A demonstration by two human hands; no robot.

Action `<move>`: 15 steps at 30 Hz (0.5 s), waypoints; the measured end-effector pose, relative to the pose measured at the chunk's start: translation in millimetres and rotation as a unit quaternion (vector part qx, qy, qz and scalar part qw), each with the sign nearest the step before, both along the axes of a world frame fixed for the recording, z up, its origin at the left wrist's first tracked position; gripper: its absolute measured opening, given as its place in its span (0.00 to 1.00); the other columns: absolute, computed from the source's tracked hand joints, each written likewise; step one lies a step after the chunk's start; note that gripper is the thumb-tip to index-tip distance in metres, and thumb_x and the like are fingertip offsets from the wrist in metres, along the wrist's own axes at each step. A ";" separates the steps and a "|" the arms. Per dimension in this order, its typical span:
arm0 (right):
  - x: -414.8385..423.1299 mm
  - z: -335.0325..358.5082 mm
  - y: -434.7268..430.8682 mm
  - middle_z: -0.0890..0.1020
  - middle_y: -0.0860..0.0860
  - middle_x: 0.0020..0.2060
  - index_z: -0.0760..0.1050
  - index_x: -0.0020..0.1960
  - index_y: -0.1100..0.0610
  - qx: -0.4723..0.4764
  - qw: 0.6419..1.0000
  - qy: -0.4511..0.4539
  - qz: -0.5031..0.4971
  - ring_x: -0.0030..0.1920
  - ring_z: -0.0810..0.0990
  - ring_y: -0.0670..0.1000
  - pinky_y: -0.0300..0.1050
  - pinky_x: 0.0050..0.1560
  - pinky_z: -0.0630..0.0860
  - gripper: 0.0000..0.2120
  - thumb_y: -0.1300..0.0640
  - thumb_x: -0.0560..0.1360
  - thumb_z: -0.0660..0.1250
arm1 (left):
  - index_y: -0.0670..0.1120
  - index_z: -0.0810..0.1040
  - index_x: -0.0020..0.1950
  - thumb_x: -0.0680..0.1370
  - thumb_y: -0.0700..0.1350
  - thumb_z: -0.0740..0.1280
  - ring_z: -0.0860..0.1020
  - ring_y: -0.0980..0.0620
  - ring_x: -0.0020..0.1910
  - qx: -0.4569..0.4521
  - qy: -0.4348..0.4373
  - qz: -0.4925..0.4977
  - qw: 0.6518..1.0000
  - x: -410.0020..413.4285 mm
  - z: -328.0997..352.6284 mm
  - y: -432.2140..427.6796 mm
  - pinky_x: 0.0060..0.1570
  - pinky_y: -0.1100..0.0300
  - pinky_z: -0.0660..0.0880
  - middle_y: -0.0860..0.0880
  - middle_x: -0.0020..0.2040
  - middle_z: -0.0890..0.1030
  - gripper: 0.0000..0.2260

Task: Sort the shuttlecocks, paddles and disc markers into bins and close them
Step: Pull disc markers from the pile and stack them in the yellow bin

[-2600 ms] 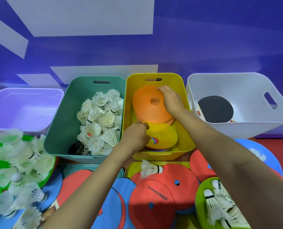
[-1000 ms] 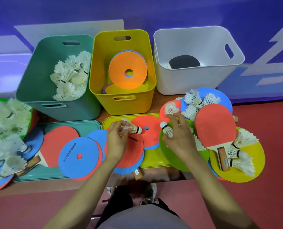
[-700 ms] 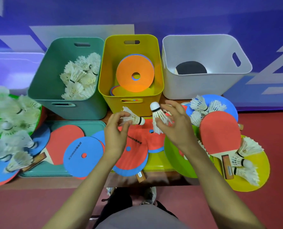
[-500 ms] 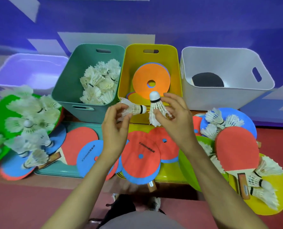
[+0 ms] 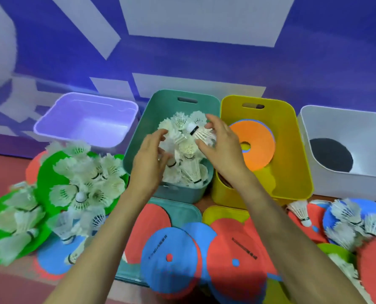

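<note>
At the far left of the row stands a lilac bin (image 5: 88,126), and in front of it green disc markers (image 5: 48,172) carry a loose heap of shuttlecocks (image 5: 84,178) that have not been sorted. Next comes the teal bin (image 5: 171,102), already well filled with shuttlecocks (image 5: 189,170). Both hands hover over it. The left hand (image 5: 149,163) has its fingers loosely spread and grips nothing that I can make out. The right hand (image 5: 222,148) has its fingers apart around one shuttlecock (image 5: 196,131), cork up, just above the pile; whether a fingertip touches it cannot be told, but it looks like a drop into the bin. In front of the teal bin its teal lid (image 5: 182,207) lies flat, part covered by a blue disc marker (image 5: 171,255) and red ones (image 5: 235,249). The yellow lid (image 5: 224,212) lies just right of it. The yellow bin (image 5: 257,102) holds an orange disc marker (image 5: 257,145) leaning on others. The white bin (image 5: 336,115) shows one paddle's dark face (image 5: 330,157). At the right, more shuttlecocks (image 5: 347,218) lie on a blue marker. I judge the sort well begun but far from done: many shuttlecocks and markers are out, and no bin is closed.
</note>
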State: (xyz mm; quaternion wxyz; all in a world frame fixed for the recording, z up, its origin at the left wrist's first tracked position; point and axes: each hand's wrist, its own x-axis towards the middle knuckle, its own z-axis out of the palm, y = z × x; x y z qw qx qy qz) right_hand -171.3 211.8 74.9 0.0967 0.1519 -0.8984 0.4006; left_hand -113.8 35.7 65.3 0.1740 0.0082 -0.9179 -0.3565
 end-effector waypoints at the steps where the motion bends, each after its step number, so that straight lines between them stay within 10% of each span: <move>1: -10.3 -5.7 -7.6 0.76 0.53 0.58 0.67 0.68 0.56 0.035 0.999 -0.006 -0.001 0.60 0.73 0.56 0.55 0.62 0.67 0.26 0.53 0.73 0.69 | 0.45 0.69 0.66 0.72 0.35 0.69 0.75 0.54 0.47 -0.014 -0.013 -0.010 1.000 -8.0 -7.0 -6.7 0.54 0.59 0.73 0.47 0.59 0.74 0.24; 5: -30.2 -30.0 -25.0 0.68 0.51 0.68 0.63 0.71 0.53 0.149 0.988 -0.028 0.002 0.71 0.61 0.54 0.62 0.68 0.58 0.29 0.45 0.74 0.66 | 0.40 0.70 0.67 0.71 0.38 0.73 0.68 0.41 0.66 -0.069 -0.027 -0.023 0.997 -25.0 -35.3 -23.2 0.66 0.54 0.63 0.38 0.66 0.68 0.25; 15: 11.5 -35.0 6.7 0.75 0.53 0.61 0.72 0.64 0.57 0.086 0.995 0.043 0.010 0.64 0.70 0.55 0.51 0.66 0.65 0.20 0.52 0.74 0.66 | 0.43 0.79 0.55 0.76 0.48 0.65 0.73 0.41 0.61 -0.117 0.016 -0.084 0.989 -4.2 -37.1 2.5 0.61 0.46 0.70 0.44 0.58 0.76 0.12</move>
